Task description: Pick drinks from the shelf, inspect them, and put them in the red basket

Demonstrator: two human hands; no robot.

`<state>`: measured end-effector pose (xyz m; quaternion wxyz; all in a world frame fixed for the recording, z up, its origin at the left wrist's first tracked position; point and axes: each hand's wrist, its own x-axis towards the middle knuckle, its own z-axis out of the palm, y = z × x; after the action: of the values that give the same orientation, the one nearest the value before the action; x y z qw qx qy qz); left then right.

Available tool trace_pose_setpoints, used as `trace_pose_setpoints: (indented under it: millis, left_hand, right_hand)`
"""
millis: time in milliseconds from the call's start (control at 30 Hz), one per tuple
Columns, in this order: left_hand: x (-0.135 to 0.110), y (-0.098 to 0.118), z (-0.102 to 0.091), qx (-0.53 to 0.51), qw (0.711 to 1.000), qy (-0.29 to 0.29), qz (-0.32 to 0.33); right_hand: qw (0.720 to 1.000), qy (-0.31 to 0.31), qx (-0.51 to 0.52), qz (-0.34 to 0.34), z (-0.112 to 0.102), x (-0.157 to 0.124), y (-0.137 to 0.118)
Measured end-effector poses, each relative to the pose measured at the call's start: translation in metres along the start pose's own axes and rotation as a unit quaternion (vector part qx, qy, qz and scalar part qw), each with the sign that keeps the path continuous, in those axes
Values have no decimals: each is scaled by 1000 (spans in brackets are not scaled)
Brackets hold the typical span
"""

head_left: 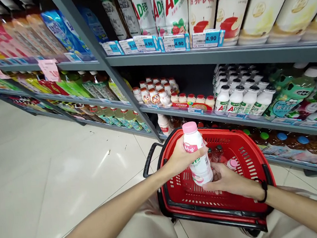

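Note:
A white milk drink bottle [198, 167] with a pink cap and a pink-and-green label is held slightly tilted above the basket. My left hand [184, 152] wraps round its upper half, the thumb across the label. Lower down, my right hand [223, 178] grips the bottle near its base, its fingers partly hidden behind it. Under both hands stands a red shopping basket [180, 203] with black trim. Inside it lie another pink-capped bottle [231, 164] and dark-capped bottles [217, 152], partly covered by my right hand.
Shelves of drinks [214, 57] rise right behind the basket, with price tags [148, 44] along their edges. Small white bottles [237, 98] fill a middle shelf. The basket's black handle [149, 161] sticks out leftward over the pale tiled floor [67, 161]. My knees flank the basket.

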<state>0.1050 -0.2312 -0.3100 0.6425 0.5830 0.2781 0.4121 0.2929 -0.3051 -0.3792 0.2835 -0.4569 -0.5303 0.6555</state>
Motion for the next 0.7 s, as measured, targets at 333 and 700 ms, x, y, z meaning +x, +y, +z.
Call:
trace_pose_setpoints:
  millis: [333,700]
  left_hand:
    - [-7,10,7,-197,977,-71,-40]
    - [-14,-10,8,-186,978,-78,-61]
  right_hand:
    - [984,-130,-117,-37,-15,-13,-30]
    - [979,-164,-124,-14,-17,-11,-23]
